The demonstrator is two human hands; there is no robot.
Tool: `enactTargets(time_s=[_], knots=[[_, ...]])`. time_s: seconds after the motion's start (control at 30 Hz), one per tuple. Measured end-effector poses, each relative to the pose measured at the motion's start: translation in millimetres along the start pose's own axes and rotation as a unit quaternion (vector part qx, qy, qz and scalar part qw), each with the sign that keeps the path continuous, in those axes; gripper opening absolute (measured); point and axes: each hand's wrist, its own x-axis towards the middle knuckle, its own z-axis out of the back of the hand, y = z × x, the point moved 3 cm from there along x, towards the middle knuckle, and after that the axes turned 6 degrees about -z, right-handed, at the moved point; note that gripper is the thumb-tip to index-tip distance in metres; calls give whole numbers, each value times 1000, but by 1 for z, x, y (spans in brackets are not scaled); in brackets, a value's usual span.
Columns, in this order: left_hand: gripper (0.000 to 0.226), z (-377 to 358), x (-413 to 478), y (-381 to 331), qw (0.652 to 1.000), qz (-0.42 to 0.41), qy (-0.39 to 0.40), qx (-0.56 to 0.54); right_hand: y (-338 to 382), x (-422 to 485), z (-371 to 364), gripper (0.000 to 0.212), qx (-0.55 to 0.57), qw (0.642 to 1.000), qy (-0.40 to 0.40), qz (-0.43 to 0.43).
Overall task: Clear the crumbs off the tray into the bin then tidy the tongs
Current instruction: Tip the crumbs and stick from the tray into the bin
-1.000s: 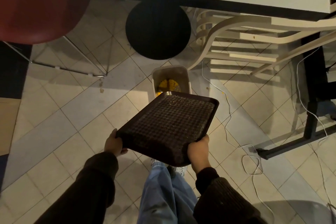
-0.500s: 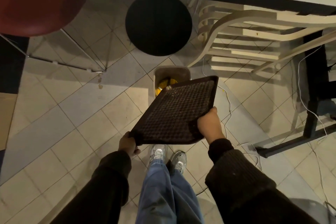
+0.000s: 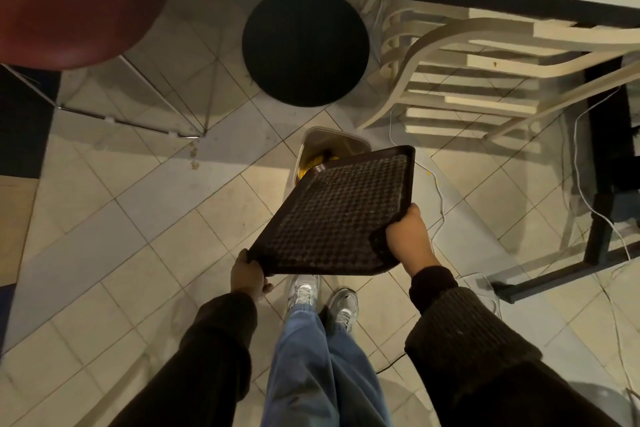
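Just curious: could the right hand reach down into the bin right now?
Probably not as things stand. The right hand is gripping the tray, which is tilted over the bin and covers much of its opening; it would have to let go first.

Both hands [image 3: 410, 242] gripping, arms fwd.

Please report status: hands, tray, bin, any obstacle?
Left hand and right hand grip tray. Tray tilted over bin. Cables beside bin.

Dim, warm light; long floor shadows, edges bowed by wide-angle lens.
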Motion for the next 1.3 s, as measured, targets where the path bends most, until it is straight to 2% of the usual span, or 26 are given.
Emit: enactTargets(time_s=[0.33,0.53,0.7,0.93,1.1,1.3], knots=[[23,-22,-21,13,997,36,64,32,10,24,18,38,-63,997,32,7],[18,-36,-39,16,994,60,84,-19,10,28,31,40,-67,996,52,16],[15,-49,-56,12,984,80,146,-59,25,37,47,35,-91,994,46,39],[25,-49,-61,15,992,39,94,-78,31,36,53,29,-133,989,-12,67],[31,-43,-58,23,991,52,98,-79,26,31,40,28,-133,989,6,68],[14,-51,-58,22,986,54,120,-100,33,40,40,28,-122,991,6,58]])
